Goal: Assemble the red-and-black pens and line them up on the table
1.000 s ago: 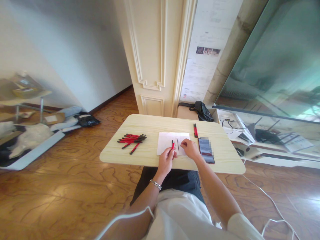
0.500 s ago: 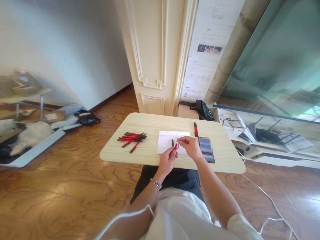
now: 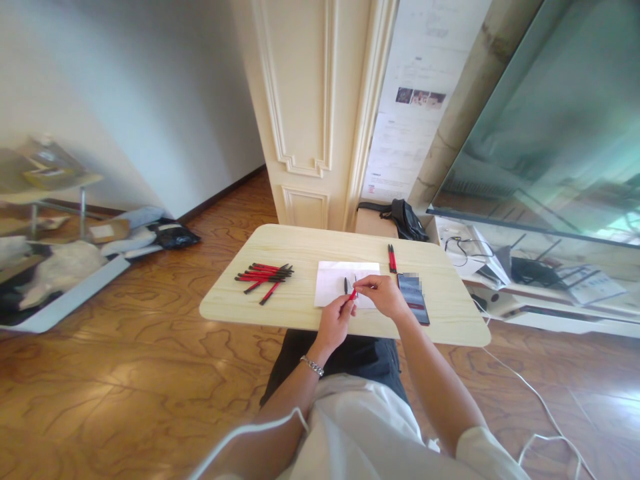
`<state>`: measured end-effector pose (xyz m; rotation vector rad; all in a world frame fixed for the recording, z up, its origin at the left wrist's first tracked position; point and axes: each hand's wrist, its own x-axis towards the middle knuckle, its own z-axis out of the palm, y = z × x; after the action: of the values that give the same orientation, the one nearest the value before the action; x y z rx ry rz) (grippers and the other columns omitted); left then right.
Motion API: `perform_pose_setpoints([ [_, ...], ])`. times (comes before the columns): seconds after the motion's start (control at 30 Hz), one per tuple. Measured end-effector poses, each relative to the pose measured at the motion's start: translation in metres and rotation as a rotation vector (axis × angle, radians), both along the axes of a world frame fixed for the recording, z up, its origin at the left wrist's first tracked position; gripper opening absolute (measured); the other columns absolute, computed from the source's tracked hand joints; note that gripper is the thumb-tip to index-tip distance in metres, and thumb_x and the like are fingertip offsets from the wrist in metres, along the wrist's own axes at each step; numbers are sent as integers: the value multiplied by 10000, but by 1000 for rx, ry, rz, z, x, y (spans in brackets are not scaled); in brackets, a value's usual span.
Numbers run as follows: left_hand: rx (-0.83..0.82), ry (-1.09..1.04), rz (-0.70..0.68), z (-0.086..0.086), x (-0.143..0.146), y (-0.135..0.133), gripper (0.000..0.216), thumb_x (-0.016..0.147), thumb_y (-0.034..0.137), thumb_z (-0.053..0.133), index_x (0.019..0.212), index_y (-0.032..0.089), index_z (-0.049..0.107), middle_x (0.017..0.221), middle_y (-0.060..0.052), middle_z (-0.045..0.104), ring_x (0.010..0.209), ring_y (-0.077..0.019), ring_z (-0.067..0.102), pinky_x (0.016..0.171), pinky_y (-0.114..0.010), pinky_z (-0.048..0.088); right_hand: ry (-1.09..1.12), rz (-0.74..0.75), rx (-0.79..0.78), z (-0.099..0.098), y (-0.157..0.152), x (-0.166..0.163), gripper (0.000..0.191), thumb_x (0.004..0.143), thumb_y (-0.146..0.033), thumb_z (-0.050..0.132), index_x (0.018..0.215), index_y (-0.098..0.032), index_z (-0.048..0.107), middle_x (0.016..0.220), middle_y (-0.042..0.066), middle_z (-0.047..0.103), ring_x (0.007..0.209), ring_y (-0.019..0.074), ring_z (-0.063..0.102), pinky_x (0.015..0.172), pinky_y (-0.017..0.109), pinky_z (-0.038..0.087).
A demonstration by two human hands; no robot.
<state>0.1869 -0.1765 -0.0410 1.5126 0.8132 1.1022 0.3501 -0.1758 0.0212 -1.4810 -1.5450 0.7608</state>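
My left hand (image 3: pixel 336 319) is closed around a red pen barrel (image 3: pixel 353 294) just above a white sheet of paper (image 3: pixel 336 281) on the small wooden table (image 3: pixel 300 250). My right hand (image 3: pixel 383 293) pinches the barrel's far end, or a thin part right at it. A small black pen piece (image 3: pixel 345 285) lies on the paper beside my fingers. Several red-and-black pens (image 3: pixel 265 274) lie in a pile at the table's left. Two more pens (image 3: pixel 391 258) lie at the back right.
A phone (image 3: pixel 413 298) lies flat right of my right hand. A black bag (image 3: pixel 403 221) sits behind the table by the cream door frame. A white cable (image 3: pixel 543 404) runs over the wooden floor at right. Clutter and a low shelf stand at far left.
The red barrel has tilted from upright to slanting right, and my right hand has lifted off the paper and met its tip. The black piece now lies on the paper.
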Motion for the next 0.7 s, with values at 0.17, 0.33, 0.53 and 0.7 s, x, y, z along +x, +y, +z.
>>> perform_pose_setpoints([
  [0.17, 22, 16, -4, 1, -1, 0, 386, 895, 462, 473, 1050, 149, 637, 723, -26, 613, 661, -128, 549, 644, -246, 440, -5, 39, -10, 1, -4, 2, 206, 768, -331, 639, 902, -222, 752, 888, 38, 734, 839, 208, 658, 764, 311, 489],
  [0.33, -1, -4, -17, 0, 0, 1, 393, 898, 467, 469, 1060, 147, 629, 740, -33, 619, 659, -128, 559, 630, -247, 445, 53, 90, -12, -6, -4, 5, 276, 787, -352, 609, 990, -215, 735, 902, 44, 729, 801, 188, 642, 718, 299, 492],
  [0.53, -47, -67, -36, 2, 0, -1, 417, 887, 477, 488, 1099, 138, 606, 795, -58, 643, 702, -142, 593, 692, -275, 488, -51, -107, -54, -25, 20, 17, 272, 799, -322, 572, 972, -175, 721, 808, 51, 717, 677, 162, 624, 628, 269, 472],
  [0.7, -69, -96, -26, 4, 0, -1, 416, 880, 485, 496, 1110, 151, 591, 814, -61, 658, 723, -153, 618, 708, -293, 510, -443, -187, -146, -34, 41, 15, 191, 794, -295, 586, 835, -185, 736, 849, 80, 725, 808, 205, 649, 712, 279, 444],
])
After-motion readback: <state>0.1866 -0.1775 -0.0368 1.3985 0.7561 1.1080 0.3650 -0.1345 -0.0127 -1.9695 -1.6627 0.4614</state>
